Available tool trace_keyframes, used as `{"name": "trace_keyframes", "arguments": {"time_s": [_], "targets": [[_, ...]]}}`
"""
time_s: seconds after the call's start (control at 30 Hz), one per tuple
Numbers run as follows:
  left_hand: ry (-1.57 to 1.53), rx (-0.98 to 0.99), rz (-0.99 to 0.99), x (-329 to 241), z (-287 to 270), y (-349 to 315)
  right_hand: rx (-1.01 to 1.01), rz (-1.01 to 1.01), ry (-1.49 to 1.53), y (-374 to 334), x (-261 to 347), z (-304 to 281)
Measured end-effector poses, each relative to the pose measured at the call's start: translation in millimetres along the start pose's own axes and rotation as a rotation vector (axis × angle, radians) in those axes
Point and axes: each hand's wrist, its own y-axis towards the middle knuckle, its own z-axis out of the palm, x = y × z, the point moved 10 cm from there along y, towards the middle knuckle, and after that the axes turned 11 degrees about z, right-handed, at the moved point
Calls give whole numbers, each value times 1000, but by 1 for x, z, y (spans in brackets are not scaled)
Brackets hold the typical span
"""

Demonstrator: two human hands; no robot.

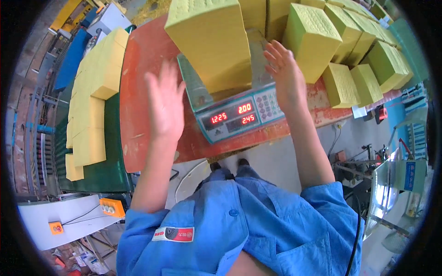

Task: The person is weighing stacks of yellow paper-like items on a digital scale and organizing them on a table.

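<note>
A tall yellow block (214, 46) with a dimpled top, seemingly a stack of paper sheets, stands upright on a teal digital scale (202, 119). Red digits glow on the scale's front panel. To the left of the block is my left hand (166, 103), slightly smeared by motion, its fingers stretched out and nothing in it. On the other side my right hand (287, 76) is raised with fingers apart, also empty. Both hands appear clear of the block, one on each side. Just beyond my right hand stands another yellow block (311, 41).
The scale rests on a worn red table (142, 133). More yellow blocks (340, 85) crowd its right side and back. On the left, a green surface (117, 156) carries rows of yellow blocks (90, 124). Orange switch boxes (112, 208) sit at the lower left; metal equipment is at right.
</note>
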Motion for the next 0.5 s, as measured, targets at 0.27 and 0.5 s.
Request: {"name": "trace_keyframes", "arguments": {"time_s": [0.27, 0.5], "targets": [[-55, -3, -134, -5, -14, -62, 37, 107, 179, -78, -15, -21], [-63, 31, -159, 5, 0, -63, 29, 127, 188, -80, -20, -29]]}}
